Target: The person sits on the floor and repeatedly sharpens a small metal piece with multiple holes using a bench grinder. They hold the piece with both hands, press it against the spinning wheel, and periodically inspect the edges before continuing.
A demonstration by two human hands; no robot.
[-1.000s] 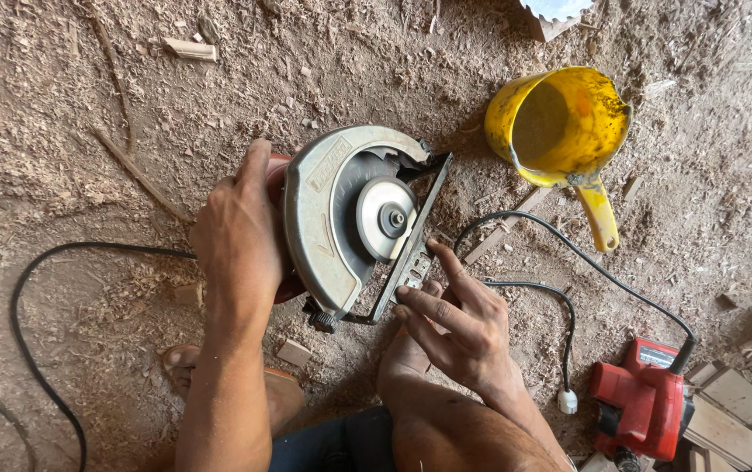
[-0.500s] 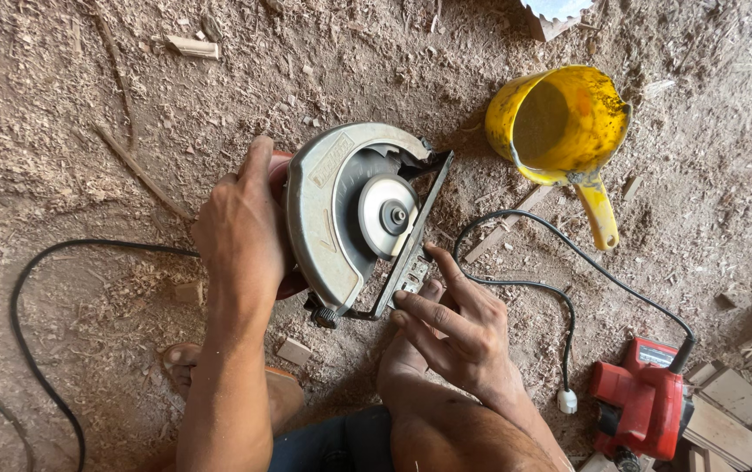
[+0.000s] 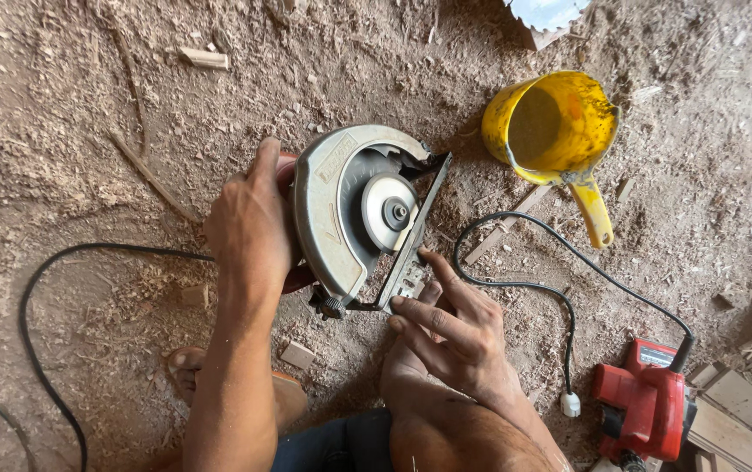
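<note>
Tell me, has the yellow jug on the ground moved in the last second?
No. The yellow jug lies in the same spot on the sawdust, its handle pointing toward the black cord as before; the tiny shift in the view comes from the head camera.

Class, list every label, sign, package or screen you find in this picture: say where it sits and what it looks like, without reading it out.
Raised lettering: on the circular saw's grey blade guard, near its top edge, same grey.
Label: pale rectangular plate on top of the red power tool, lower right.
No packages, signs or screens.
</note>
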